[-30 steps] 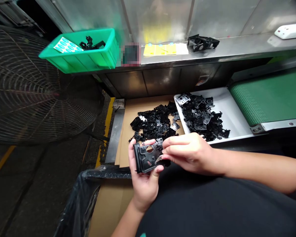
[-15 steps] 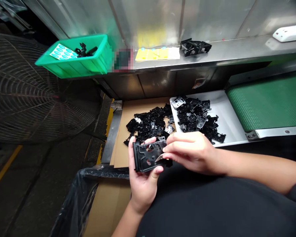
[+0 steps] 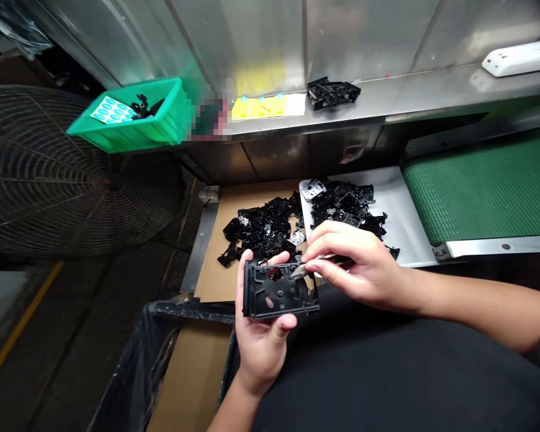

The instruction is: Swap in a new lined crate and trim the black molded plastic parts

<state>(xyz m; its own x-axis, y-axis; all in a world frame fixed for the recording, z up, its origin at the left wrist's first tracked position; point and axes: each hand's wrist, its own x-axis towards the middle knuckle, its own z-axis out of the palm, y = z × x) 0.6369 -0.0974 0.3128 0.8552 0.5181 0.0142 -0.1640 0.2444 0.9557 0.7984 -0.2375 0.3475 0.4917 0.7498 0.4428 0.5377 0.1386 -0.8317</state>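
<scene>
A black plastic frame part (image 3: 274,294) lies across the palm of my left hand (image 3: 261,342), with fingers behind it and the thumb at its lower edge. My right hand (image 3: 360,264) pinches a thin metal tool that looks like a blade or tweezers (image 3: 300,272), its tip at the upper right of the part. Beyond my hands, a pile of black parts (image 3: 265,225) rests on cardboard (image 3: 211,279). More black parts (image 3: 342,201) lie in a white tray (image 3: 398,180).
A metal shelf (image 3: 409,99) holds a green bin (image 3: 130,135), yellow labels (image 3: 261,107), black parts (image 3: 333,93) and a white power strip (image 3: 522,58). A green conveyor (image 3: 486,186) is at right, a large fan (image 3: 72,174) at left, a plastic-lined box (image 3: 137,336) below.
The tool in my right hand now shows more clearly, its tip over the part's upper right. More of the black part's face is visible. The camera view has shifted slightly.
</scene>
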